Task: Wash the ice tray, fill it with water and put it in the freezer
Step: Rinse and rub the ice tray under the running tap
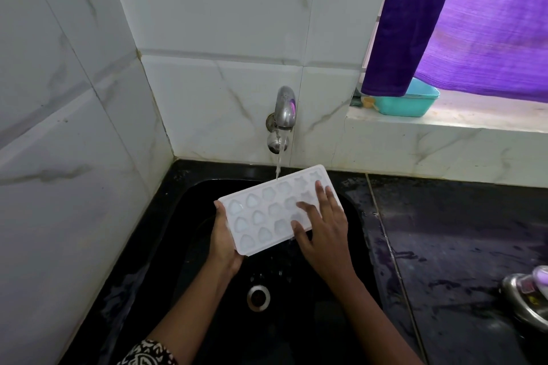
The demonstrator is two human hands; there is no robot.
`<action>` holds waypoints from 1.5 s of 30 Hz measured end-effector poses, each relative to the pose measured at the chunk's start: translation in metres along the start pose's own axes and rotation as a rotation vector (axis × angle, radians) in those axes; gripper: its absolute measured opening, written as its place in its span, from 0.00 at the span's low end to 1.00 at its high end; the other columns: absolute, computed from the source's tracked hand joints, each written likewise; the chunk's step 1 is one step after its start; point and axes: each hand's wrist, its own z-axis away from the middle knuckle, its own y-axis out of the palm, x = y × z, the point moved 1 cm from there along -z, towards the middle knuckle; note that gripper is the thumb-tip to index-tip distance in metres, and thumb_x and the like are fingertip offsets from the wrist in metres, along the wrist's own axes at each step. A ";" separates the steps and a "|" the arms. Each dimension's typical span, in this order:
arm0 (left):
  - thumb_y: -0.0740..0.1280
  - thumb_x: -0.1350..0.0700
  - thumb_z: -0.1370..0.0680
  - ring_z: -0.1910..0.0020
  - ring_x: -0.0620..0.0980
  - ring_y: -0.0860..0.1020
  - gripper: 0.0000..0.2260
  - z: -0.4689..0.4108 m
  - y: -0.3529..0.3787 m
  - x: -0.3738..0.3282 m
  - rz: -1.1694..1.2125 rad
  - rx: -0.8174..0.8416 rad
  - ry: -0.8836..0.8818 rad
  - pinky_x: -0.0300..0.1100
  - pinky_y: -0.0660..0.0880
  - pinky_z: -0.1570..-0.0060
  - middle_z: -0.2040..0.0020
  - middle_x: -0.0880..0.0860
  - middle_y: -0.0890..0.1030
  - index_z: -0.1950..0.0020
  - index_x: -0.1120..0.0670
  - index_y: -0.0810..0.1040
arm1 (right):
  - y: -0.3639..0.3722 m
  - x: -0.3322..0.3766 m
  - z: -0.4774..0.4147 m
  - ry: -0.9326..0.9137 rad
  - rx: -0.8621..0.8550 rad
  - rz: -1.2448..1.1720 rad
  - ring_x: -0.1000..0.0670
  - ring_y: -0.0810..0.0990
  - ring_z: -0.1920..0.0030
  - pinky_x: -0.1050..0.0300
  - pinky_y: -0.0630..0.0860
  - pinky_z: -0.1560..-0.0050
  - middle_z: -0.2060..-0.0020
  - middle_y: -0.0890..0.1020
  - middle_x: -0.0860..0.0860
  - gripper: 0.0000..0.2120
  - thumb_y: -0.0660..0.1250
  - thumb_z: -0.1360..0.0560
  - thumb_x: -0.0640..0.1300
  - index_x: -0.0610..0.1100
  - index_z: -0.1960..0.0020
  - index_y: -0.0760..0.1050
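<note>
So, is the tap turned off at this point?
No, water runs from the chrome wall tap onto the white plastic ice tray.

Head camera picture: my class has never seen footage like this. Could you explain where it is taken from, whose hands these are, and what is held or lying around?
There is no machine here. A person wears one wide-angle camera on the head, so you look down on their own two hands. The left hand grips the left end of a white ice tray, held over a black sink. The right hand lies on the tray's right part with straight fingers, probably rubbing it clean. The tap on the tiled wall is running, and its water stream lands near the tray's far edge. Below is the drain. Right of the sink is a wet dark counter. On the ledge behind it stands a teal tub, partly under a purple curtain.
</note>
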 end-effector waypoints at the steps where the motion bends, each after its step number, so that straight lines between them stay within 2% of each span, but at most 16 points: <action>1: 0.52 0.29 0.26 0.43 0.62 0.81 0.36 -0.001 0.005 0.002 0.002 0.008 -0.023 0.54 0.81 0.55 0.39 0.61 0.81 0.35 0.55 0.76 | 0.001 0.002 -0.002 -0.024 0.029 0.004 0.46 0.51 0.25 0.41 0.57 0.31 0.25 0.57 0.47 0.17 0.63 0.26 0.51 0.47 0.39 0.76; 6: 0.53 0.29 0.28 0.41 0.62 0.80 0.38 -0.007 0.020 0.007 -0.031 0.038 -0.068 0.56 0.80 0.52 0.38 0.61 0.80 0.31 0.55 0.73 | 0.008 0.011 -0.030 -0.020 0.104 0.067 0.51 0.39 0.25 0.41 0.47 0.28 0.24 0.47 0.51 0.19 0.62 0.23 0.53 0.48 0.34 0.73; 10: 0.51 0.30 0.25 0.41 0.62 0.80 0.36 -0.007 0.019 0.009 0.029 0.047 -0.055 0.55 0.81 0.52 0.37 0.61 0.80 0.31 0.56 0.72 | 0.016 0.022 -0.039 -0.081 0.127 0.198 0.47 0.43 0.24 0.41 0.43 0.28 0.23 0.50 0.48 0.19 0.61 0.23 0.56 0.47 0.38 0.75; 13: 0.52 0.29 0.26 0.41 0.62 0.80 0.36 -0.006 0.015 0.005 0.043 0.057 -0.040 0.55 0.81 0.51 0.38 0.61 0.80 0.33 0.56 0.74 | 0.018 0.019 -0.037 -0.143 0.148 0.221 0.49 0.41 0.24 0.40 0.43 0.28 0.23 0.50 0.50 0.18 0.61 0.24 0.58 0.49 0.40 0.76; 16: 0.54 0.29 0.29 0.42 0.62 0.80 0.38 -0.003 0.018 0.007 -0.017 0.057 -0.071 0.57 0.79 0.50 0.38 0.61 0.80 0.32 0.55 0.74 | 0.012 0.018 -0.043 -0.097 0.056 0.217 0.45 0.49 0.24 0.38 0.45 0.28 0.24 0.55 0.47 0.15 0.62 0.24 0.58 0.49 0.48 0.79; 17: 0.54 0.29 0.29 0.42 0.63 0.80 0.38 -0.002 0.020 0.007 -0.009 0.064 -0.088 0.58 0.79 0.49 0.38 0.61 0.80 0.32 0.55 0.74 | 0.012 0.020 -0.045 -0.088 0.063 0.213 0.45 0.48 0.23 0.38 0.45 0.28 0.24 0.55 0.47 0.16 0.61 0.24 0.58 0.48 0.48 0.79; 21: 0.51 0.29 0.26 0.43 0.62 0.81 0.36 -0.003 0.022 0.002 0.027 0.070 -0.071 0.57 0.80 0.52 0.39 0.61 0.81 0.35 0.55 0.75 | 0.013 0.017 -0.043 -0.174 0.151 0.237 0.50 0.41 0.24 0.38 0.44 0.27 0.23 0.51 0.50 0.21 0.55 0.23 0.62 0.51 0.41 0.75; 24: 0.51 0.29 0.26 0.45 0.61 0.82 0.35 -0.001 0.024 0.001 0.018 0.071 -0.069 0.56 0.81 0.56 0.41 0.61 0.82 0.36 0.55 0.76 | 0.006 0.015 -0.049 -0.136 0.062 0.210 0.48 0.45 0.24 0.38 0.44 0.27 0.23 0.54 0.49 0.22 0.51 0.23 0.62 0.52 0.47 0.78; 26: 0.51 0.29 0.27 0.43 0.61 0.81 0.36 0.000 0.028 0.000 0.013 0.063 -0.050 0.57 0.81 0.54 0.40 0.61 0.81 0.35 0.55 0.76 | 0.009 0.023 -0.049 -0.151 0.082 0.237 0.47 0.46 0.24 0.39 0.43 0.27 0.23 0.53 0.49 0.26 0.50 0.24 0.64 0.50 0.42 0.77; 28: 0.51 0.29 0.26 0.43 0.61 0.81 0.36 0.000 0.029 -0.003 0.015 0.060 -0.030 0.56 0.81 0.53 0.40 0.61 0.81 0.35 0.56 0.76 | 0.014 0.024 -0.046 -0.172 0.148 0.245 0.50 0.42 0.24 0.41 0.39 0.28 0.23 0.49 0.52 0.27 0.50 0.23 0.65 0.50 0.36 0.73; 31: 0.52 0.30 0.27 0.45 0.60 0.82 0.36 0.001 0.024 -0.008 0.018 0.069 -0.033 0.54 0.81 0.57 0.42 0.61 0.82 0.36 0.56 0.76 | 0.008 0.013 -0.052 -0.192 0.136 0.236 0.51 0.38 0.25 0.44 0.33 0.29 0.24 0.46 0.54 0.25 0.49 0.23 0.65 0.54 0.39 0.75; 34: 0.52 0.30 0.27 0.47 0.60 0.83 0.35 0.002 0.025 -0.006 0.025 0.079 -0.043 0.53 0.82 0.58 0.43 0.60 0.83 0.37 0.56 0.76 | 0.009 0.021 -0.053 -0.174 0.115 0.220 0.51 0.41 0.24 0.43 0.37 0.28 0.23 0.50 0.51 0.27 0.46 0.23 0.65 0.52 0.41 0.76; 38: 0.52 0.29 0.26 0.43 0.62 0.81 0.36 0.002 0.022 -0.006 0.035 0.062 -0.060 0.58 0.79 0.48 0.39 0.61 0.81 0.35 0.56 0.75 | 0.017 0.023 -0.046 -0.201 0.172 0.256 0.51 0.41 0.24 0.42 0.37 0.27 0.23 0.49 0.52 0.28 0.46 0.23 0.66 0.51 0.37 0.73; 42: 0.53 0.29 0.28 0.44 0.61 0.81 0.37 0.003 0.019 -0.003 0.005 0.058 -0.051 0.57 0.80 0.50 0.40 0.60 0.82 0.34 0.55 0.74 | 0.011 0.019 -0.050 -0.149 0.115 0.217 0.49 0.44 0.24 0.42 0.38 0.28 0.23 0.51 0.51 0.28 0.44 0.24 0.65 0.53 0.43 0.77; 45: 0.50 0.29 0.25 0.42 0.62 0.81 0.36 0.003 0.020 -0.007 0.026 0.053 -0.046 0.58 0.77 0.45 0.39 0.61 0.81 0.34 0.56 0.74 | 0.018 0.027 -0.044 -0.187 0.162 0.238 0.51 0.41 0.24 0.42 0.37 0.28 0.23 0.48 0.52 0.31 0.44 0.24 0.66 0.51 0.35 0.72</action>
